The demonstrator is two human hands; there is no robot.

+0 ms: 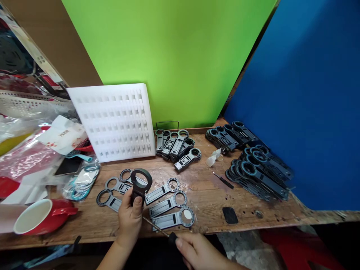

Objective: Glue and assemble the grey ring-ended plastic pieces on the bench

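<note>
My left hand (130, 217) is closed round the lower end of a black ring-headed part (141, 180), its ring pointing up. In my right hand (194, 249) is a screwdriver, held by its black handle (172, 237); the thin shaft slants up and left toward the bottom of the held part, and whether the tip touches it is hidden by my left hand. Several grey ring-headed pieces (165, 220) lie on the wooden table (205, 210) to both sides of my left hand.
A white slotted foam block (115, 122) stands behind. Stacks of grey parts (178, 144) and dark parts (258, 168) lie farther back and right, near a small screwdriver (223, 180) and a black square (230, 215). A red mug (45, 216) lies at the left.
</note>
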